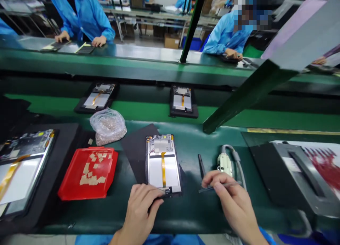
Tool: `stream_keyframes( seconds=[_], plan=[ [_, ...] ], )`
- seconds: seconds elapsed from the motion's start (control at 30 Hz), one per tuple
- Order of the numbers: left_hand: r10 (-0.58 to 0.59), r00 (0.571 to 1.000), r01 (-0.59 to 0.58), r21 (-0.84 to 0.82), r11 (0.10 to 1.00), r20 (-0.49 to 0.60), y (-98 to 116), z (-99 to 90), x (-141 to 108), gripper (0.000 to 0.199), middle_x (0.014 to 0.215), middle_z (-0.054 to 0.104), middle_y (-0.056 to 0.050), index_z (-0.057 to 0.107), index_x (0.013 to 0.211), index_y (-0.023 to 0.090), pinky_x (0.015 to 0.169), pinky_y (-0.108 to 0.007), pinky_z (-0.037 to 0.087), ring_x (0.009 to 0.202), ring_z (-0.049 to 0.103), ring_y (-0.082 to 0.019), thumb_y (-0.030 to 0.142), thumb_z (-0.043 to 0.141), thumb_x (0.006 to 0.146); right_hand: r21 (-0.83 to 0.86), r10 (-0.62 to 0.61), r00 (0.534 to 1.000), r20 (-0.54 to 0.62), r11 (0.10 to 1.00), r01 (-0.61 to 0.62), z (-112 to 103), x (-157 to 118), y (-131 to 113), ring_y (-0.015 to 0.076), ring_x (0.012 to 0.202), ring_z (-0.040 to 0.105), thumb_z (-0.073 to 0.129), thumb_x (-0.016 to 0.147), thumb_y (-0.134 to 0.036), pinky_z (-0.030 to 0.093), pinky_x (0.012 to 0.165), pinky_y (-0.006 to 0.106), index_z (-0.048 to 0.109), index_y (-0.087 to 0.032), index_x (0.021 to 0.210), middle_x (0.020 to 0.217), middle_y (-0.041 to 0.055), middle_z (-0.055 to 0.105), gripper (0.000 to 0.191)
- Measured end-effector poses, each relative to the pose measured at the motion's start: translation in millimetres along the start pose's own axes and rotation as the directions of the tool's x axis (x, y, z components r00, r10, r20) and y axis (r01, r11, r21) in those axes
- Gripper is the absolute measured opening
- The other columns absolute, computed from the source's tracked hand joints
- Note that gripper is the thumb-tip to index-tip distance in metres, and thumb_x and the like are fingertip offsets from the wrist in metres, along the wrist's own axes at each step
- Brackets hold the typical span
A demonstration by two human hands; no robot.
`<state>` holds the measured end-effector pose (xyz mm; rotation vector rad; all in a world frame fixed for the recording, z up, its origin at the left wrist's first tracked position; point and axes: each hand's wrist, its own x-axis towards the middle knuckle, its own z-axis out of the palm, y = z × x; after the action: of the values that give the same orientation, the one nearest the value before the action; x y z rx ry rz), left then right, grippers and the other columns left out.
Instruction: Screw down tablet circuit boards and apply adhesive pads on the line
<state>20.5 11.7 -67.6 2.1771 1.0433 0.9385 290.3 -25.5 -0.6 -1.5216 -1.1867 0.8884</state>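
Note:
An opened tablet (171, 170) lies in front of me, its circuit board, pale battery and orange ribbon cable bare. My left hand (142, 204) grips its lower left edge, fingers on top and thumb at the near side. A black sheet (134, 151) lies partly under the tablet. To the right, my right hand (232, 199) pinches thin dark tweezers (205, 189) above the green bench. Their far end is partly hidden by the fingers. Just beyond that hand are a black pen-like tool (201, 166) and a pale connector (224, 163) on a grey cable.
Left stand a red tray (69, 183) of small tan pads, a bag of small parts (108, 128) and another opened tablet (25, 174). Two more tablets (98, 99) sit on the green line. A green post (236, 96) and metal box (300, 177) are right. Co-workers sit opposite.

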Motion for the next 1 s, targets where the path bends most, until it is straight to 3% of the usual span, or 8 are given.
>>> stream_keyframes(
  seconds=[0.23, 0.33, 0.43, 0.5, 0.6, 0.73, 0.87, 1.0],
  plan=[
    [0.089, 0.996, -0.089, 0.046, 0.995, -0.002, -10, 4.8, -1, 0.016, 0.093, 0.074, -0.003, 0.068, 0.103, 0.023, 0.076, -0.031, 0.05, 0.082, 0.068, -0.019, 0.013, 0.06, 0.095, -0.209, 0.125, 0.991, 0.043, 0.971, -0.114, -28, 32, 1, 0.0165, 0.062, 0.056, 0.046, 0.101, -0.047, 0.045, 0.058, 0.028, 0.069, -0.019, 0.096, 0.069, 0.0014, 0.061, 0.037],
    [0.061, 0.998, -0.06, 0.023, 0.998, -0.034, -7, -0.3, -1, 0.017, 0.095, 0.074, -0.004, 0.069, 0.103, 0.023, 0.078, -0.031, 0.052, 0.084, 0.069, -0.019, 0.012, 0.058, 0.095, -0.415, 0.103, 0.994, 0.036, 0.906, -0.079, -23, 40, 12, 0.0184, 0.068, 0.06, 0.047, 0.1, -0.046, 0.047, 0.064, 0.03, 0.07, -0.02, 0.099, 0.073, 0.0022, 0.065, 0.035],
    [-0.078, 0.99, 0.077, -0.011, 0.997, -0.118, -4, -13.4, -5, 0.014, 0.096, 0.073, -0.006, 0.069, 0.102, 0.023, 0.08, -0.031, 0.055, 0.087, 0.069, -0.019, 0.016, 0.057, 0.096, -0.499, 0.076, 0.996, 0.056, 0.866, -0.038, -9, 38, 25, 0.022, 0.082, 0.068, 0.051, 0.098, -0.046, 0.052, 0.075, 0.033, 0.07, -0.02, 0.102, 0.091, 0.0063, 0.074, 0.033],
    [-0.258, 0.947, 0.251, -0.056, 0.966, -0.191, -5, -24.7, -10, 0.011, 0.095, 0.072, -0.007, 0.069, 0.102, 0.021, 0.08, -0.031, 0.057, 0.086, 0.069, -0.02, 0.022, 0.059, 0.097, -0.524, 0.049, 0.997, 0.065, 0.852, -0.008, 2, 34, 32, 0.0241, 0.089, 0.071, 0.051, 0.097, -0.045, 0.054, 0.08, 0.035, 0.071, -0.02, 0.108, 0.103, 0.0089, 0.075, 0.033],
    [-0.555, 0.804, 0.514, -0.217, 0.83, -0.215, -11, -40.1, -21, 0.023, 0.103, 0.072, -0.01, 0.066, 0.111, 0.018, 0.081, -0.033, 0.059, 0.088, 0.07, -0.02, 0.033, 0.064, 0.094, -0.566, 0.025, 0.99, 0.136, 0.823, 0.057, 13, 25, 36, 0.0256, 0.094, 0.073, 0.054, 0.097, -0.045, 0.058, 0.078, 0.037, 0.069, -0.021, 0.12, 0.116, 0.0111, 0.073, 0.037],
    [-0.756, 0.654, 0.659, -0.49, 0.571, -0.002, -14, -47.7, -26, 0.048, 0.129, 0.065, -0.016, 0.061, 0.125, 0.016, 0.081, -0.037, 0.062, 0.097, 0.072, -0.024, 0.04, 0.072, 0.086, -0.569, -0.012, 0.956, 0.294, 0.801, 0.185, 25, 18, 37, 0.0305, 0.112, 0.07, 0.068, 0.09, -0.046, 0.059, 0.09, 0.042, 0.061, -0.021, 0.135, 0.134, 0.0129, 0.066, 0.052],
    [-0.792, 0.595, 0.666, -0.634, 0.392, 0.136, -10, -40.1, -16, 0.065, 0.119, 0.065, -0.014, 0.057, 0.13, 0.013, 0.072, -0.037, 0.063, 0.089, 0.072, -0.023, 0.041, 0.08, 0.076, -0.604, 0.029, 0.948, 0.315, 0.777, 0.177, 35, 19, 40, 0.0321, 0.108, 0.071, 0.081, 0.079, -0.044, 0.06, 0.09, 0.046, 0.056, -0.02, 0.142, 0.131, 0.0123, 0.064, 0.072],
    [-0.79, 0.597, 0.657, -0.652, 0.378, 0.143, -7, -33.2, -1, 0.064, 0.094, 0.062, -0.003, 0.059, 0.127, 0.012, 0.057, -0.025, 0.054, 0.069, 0.064, -0.013, 0.037, 0.082, 0.073, -0.561, 0.037, 0.941, 0.336, 0.81, 0.169, 37, 19, 41, 0.0282, 0.101, 0.071, 0.08, 0.081, -0.044, 0.06, 0.084, 0.041, 0.056, -0.021, 0.143, 0.126, 0.0101, 0.064, 0.07]
  ],
)
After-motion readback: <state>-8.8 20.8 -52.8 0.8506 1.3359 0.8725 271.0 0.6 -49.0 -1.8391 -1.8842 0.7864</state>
